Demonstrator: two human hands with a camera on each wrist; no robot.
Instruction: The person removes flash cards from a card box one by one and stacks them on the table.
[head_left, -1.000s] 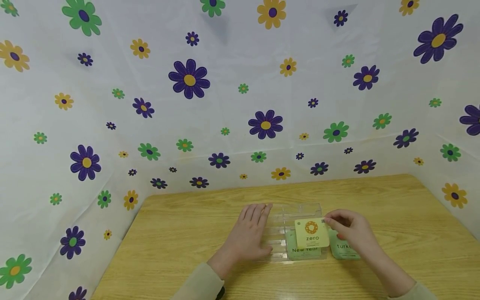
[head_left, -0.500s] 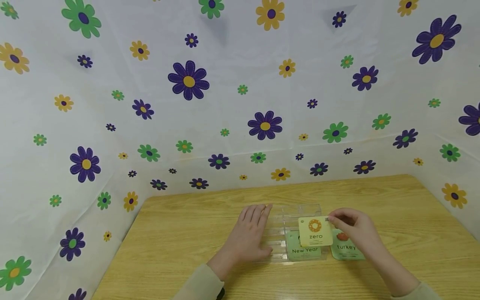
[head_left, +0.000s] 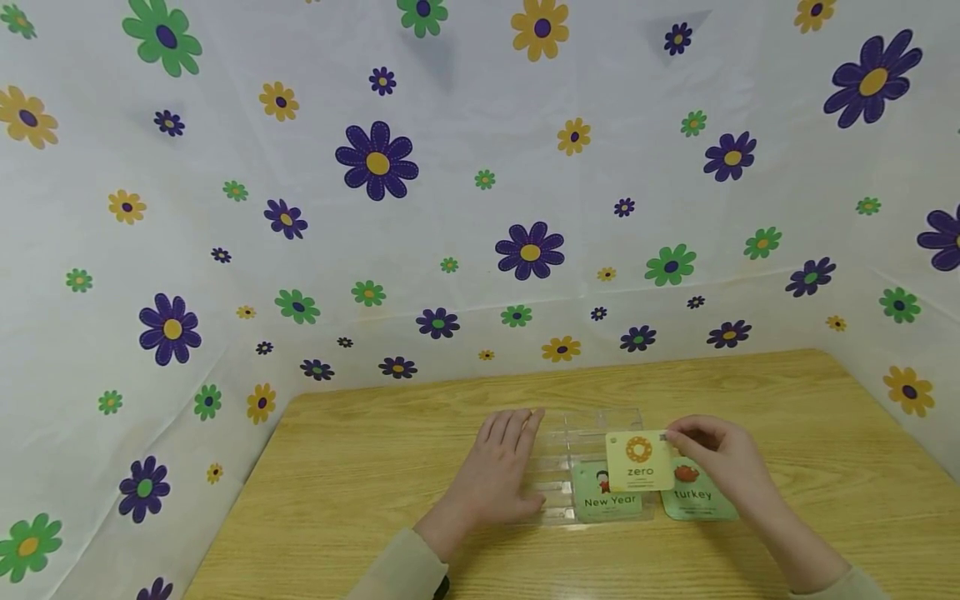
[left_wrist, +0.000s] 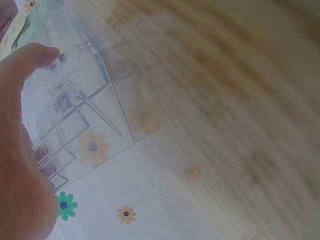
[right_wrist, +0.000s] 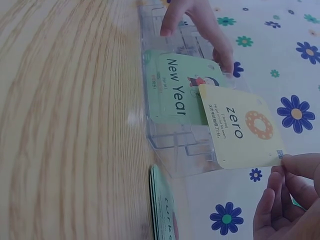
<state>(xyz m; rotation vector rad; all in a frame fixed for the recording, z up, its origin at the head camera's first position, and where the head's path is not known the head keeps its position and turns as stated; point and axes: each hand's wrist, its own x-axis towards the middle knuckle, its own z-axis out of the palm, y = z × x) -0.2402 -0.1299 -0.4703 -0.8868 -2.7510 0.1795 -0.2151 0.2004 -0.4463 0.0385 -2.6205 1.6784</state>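
Note:
My right hand [head_left: 720, 458] pinches a pale yellow "zero" card [head_left: 640, 462] by its upper right corner, thumb against forefinger. The card hangs over the right part of a clear plastic rack [head_left: 555, 487] with stepped slots. A green "New Year" card [right_wrist: 180, 87] stands in the rack, partly behind the yellow one in the head view. Fingers extended, my left hand [head_left: 498, 475] rests on the rack's left side; in the left wrist view its thumb [left_wrist: 42, 55] lies against the clear plastic. A stack of green cards [right_wrist: 162, 205], "turkey" on top, lies right of the rack.
The wooden table [head_left: 360, 467] reaches back to a white flowered cloth [head_left: 450, 208], which also hangs along both sides. Light sleeves [head_left: 401, 571] cover both forearms.
The right hand has drawn the "zero" card slightly right and up, uncovering more of the "New Year" card's picture. The left hand stays in place on the rack.

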